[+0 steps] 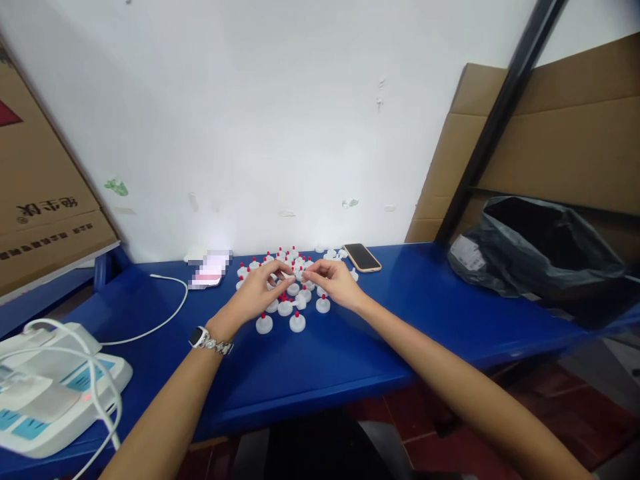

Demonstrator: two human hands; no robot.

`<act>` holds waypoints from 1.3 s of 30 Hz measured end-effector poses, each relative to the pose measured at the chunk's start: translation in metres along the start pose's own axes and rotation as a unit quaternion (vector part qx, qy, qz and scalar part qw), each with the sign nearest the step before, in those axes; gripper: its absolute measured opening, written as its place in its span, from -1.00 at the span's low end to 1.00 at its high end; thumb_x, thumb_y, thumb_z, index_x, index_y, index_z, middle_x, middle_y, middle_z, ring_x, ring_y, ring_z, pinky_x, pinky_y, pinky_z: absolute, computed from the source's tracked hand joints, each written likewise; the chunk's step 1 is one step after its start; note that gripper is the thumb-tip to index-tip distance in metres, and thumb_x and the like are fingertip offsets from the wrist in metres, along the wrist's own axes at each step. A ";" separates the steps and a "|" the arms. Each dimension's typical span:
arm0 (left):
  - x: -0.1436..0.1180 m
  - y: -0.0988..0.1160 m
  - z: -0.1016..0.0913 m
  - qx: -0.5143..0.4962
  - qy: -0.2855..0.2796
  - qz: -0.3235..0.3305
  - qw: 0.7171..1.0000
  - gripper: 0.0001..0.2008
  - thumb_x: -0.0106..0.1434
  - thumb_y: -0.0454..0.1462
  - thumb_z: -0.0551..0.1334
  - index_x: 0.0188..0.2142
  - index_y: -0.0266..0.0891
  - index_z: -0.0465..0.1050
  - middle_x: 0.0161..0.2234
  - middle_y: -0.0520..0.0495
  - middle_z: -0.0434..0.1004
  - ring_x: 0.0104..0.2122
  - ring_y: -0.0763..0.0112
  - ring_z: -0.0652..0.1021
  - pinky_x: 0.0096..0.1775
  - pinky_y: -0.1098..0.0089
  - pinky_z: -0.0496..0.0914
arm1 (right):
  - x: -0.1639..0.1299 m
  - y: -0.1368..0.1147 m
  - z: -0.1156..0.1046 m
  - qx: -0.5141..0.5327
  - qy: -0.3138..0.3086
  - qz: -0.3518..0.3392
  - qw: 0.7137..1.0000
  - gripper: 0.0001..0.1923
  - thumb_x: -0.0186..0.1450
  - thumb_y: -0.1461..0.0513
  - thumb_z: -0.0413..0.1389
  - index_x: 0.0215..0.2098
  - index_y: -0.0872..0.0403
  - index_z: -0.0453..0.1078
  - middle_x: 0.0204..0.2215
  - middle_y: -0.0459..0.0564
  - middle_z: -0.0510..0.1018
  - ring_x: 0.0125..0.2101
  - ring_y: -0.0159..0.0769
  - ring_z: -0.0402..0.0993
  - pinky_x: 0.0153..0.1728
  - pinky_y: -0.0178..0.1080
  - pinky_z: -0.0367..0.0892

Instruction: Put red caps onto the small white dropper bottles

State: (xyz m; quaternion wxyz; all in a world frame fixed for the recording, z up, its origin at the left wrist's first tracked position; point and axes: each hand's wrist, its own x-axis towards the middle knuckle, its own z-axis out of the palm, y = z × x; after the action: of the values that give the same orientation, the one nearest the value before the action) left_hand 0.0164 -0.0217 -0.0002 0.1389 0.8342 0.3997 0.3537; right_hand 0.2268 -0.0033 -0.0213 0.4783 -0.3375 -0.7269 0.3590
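Note:
Many white round nozzle caps with red tips [297, 323] stand in a cluster on the blue table, mostly upright. My left hand [263, 288] reaches over the cluster's left side, thumb and index finger curled together at the tips; what they grip is too small to make out. Facing it from the right, my right hand [336, 281] pinches with thumb and forefinger at a small white nozzle cap [299, 274] between the two hands. The fingertips of both hands are close together. Below them, a white cap without a visible red tip [300, 302] lies tilted among the others.
A phone [363, 257] lies behind my right hand, and another with a lit screen [210, 269] lies back left. A white power strip [65, 393] with cables occupies the left front. Right, a dark plastic bag [545, 247] sits by cardboard [575, 133]. A wall [280, 133] bounds the back.

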 end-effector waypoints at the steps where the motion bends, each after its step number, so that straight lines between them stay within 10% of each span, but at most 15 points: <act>1: -0.002 -0.002 0.001 0.011 0.003 0.000 1.000 -0.77 0.36 -0.11 0.12 -0.17 -0.16 0.45 -0.19 -0.07 0.55 -0.21 0.27 0.53 -0.20 0.28 0.42 | 0.002 -0.002 0.004 -0.027 0.003 -0.005 1.000 -0.73 0.28 0.05 0.15 -0.36 0.09 0.45 -0.44 -0.05 0.58 -0.45 -0.34 0.43 -0.39 -0.28 0.26; 13: -0.004 -0.019 0.004 0.081 0.048 0.003 0.996 -0.79 0.39 -0.18 0.05 -0.26 -0.16 0.41 -0.24 -0.08 0.50 -0.18 0.22 0.49 -0.07 0.18 0.36 | -0.028 -0.023 0.004 -0.363 -0.173 -0.113 0.909 -0.82 0.22 0.12 0.23 -0.25 0.02 0.48 -0.40 -0.07 0.56 -0.21 -0.18 0.34 -0.07 -0.07 0.04; 21: -0.005 0.004 -0.002 -0.032 0.036 0.011 0.999 -0.79 0.31 -0.17 0.17 -0.12 -0.17 0.44 -0.15 -0.09 0.55 -0.19 0.27 0.52 -0.12 0.23 0.41 | -0.018 -0.011 0.004 -0.116 -0.004 -0.015 0.993 -0.66 0.21 0.00 0.24 -0.20 0.06 0.48 -0.36 -0.05 0.59 -0.33 -0.28 0.46 -0.24 -0.21 0.25; 31: 0.000 -0.001 0.013 -0.140 0.102 -0.028 0.984 -0.69 0.37 -0.05 0.13 -0.17 -0.18 0.53 -0.15 -0.12 0.49 -0.13 0.28 0.52 -0.16 0.31 0.45 | -0.007 -0.008 0.030 0.117 0.039 0.042 0.991 -0.59 0.13 0.00 0.30 -0.17 0.07 0.44 -0.38 -0.01 0.62 -0.38 -0.26 0.52 -0.31 -0.22 0.32; 35: 0.002 -0.004 0.011 -0.163 0.116 -0.034 0.979 -0.68 0.42 -0.06 0.05 -0.15 -0.18 0.47 -0.05 -0.12 0.51 -0.02 0.27 0.49 -0.08 0.30 0.44 | -0.010 -0.015 0.018 -0.044 0.009 -0.014 0.999 -0.70 0.27 0.09 0.16 -0.09 0.06 0.42 -0.36 -0.03 0.60 -0.33 -0.27 0.49 -0.24 -0.20 0.28; 39: 0.000 -0.004 0.007 -0.183 0.067 -0.052 0.980 -0.65 0.44 -0.02 -0.03 -0.16 -0.17 0.40 -0.15 -0.08 0.52 -0.27 0.35 0.52 -0.24 0.34 0.45 | -0.020 -0.019 0.004 -0.310 -0.091 -0.095 0.942 -0.91 0.26 0.20 0.16 -0.29 0.03 0.48 -0.40 -0.06 0.53 -0.25 -0.22 0.39 -0.11 -0.11 0.13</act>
State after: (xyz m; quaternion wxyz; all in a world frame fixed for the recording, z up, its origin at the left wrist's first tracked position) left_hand 0.0187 -0.0187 -0.0075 0.2801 0.7472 0.3799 0.4679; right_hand 0.2263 -0.0304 -0.0150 0.3135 -0.3642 -0.8715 0.0981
